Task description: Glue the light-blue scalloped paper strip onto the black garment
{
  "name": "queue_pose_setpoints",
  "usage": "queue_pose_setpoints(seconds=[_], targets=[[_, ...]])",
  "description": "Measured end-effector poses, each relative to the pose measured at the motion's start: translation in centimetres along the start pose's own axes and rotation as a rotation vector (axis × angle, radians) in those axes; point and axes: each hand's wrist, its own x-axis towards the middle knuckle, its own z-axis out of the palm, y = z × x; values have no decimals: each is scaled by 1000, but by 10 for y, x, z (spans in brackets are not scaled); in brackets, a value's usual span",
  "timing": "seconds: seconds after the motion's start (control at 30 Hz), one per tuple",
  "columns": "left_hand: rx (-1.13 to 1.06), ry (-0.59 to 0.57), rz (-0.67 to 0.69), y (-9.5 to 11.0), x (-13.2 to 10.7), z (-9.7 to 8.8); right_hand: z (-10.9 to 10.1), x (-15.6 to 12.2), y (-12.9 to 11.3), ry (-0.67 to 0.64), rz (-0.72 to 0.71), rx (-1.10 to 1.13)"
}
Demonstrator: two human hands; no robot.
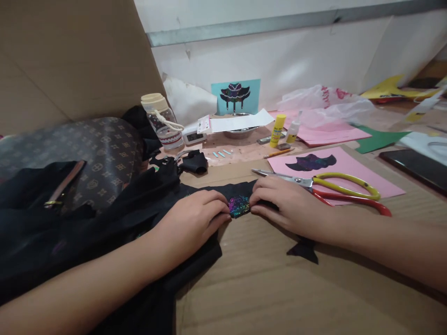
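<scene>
Between both hands lies black fabric with a glittery purple and teal patch facing up. My left hand is closed, its fingertips pinching the cloth at the patch's left edge. At the right edge, my right hand pinches it with thumb and fingers. Scissors with one yellow and one red handle lie just behind my right hand, partly covered by it. A small dark cut scrap pokes out below my right wrist. More black cloth spreads under my left arm.
Cardboard covers the work surface. Pink paper with a dark cut-out sits beyond the scissors. Farther back stand a yellow glue stick, a bottle and a blue card. A phone lies right; a brown patterned bag left.
</scene>
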Motion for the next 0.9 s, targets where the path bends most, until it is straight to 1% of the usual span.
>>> queue_pose_setpoints(seconds=[0.07, 0.23, 0.3, 0.4, 0.47, 0.5, 0.6, 0.67, 0.77, 0.9], targets=[[-43, -2, -58, -1, 1, -1, 0, 2, 0, -15, 63, 19], [-143, -37, -240, -6, 7, -7, -6, 13, -2, -65, 338, 122], [-171, -42, -283, -7, 9, -9, -8, 17, -2, -79, 400, 153], [-188, -29, -315, -7, 10, -10, -8, 18, -1, -62, 437, 175], [-183, -18, -296, -7, 9, -9, -6, 15, -1, -26, 407, 153], [-176, -15, -267, -6, 8, -8, -5, 13, -1, -16, 356, 121], [-136, -30, -135, -5, 5, -7, -2, 7, 1, -9, 115, -27], [-95, -36, -58, -4, 2, -7, -1, 3, 2, -2, 9, -95], [-41, -33, 16, -4, 0, -7, -2, 0, 4, 16, -34, -110], [6, -61, 111, -4, -2, -7, -4, -5, 5, -3, -95, -132]])
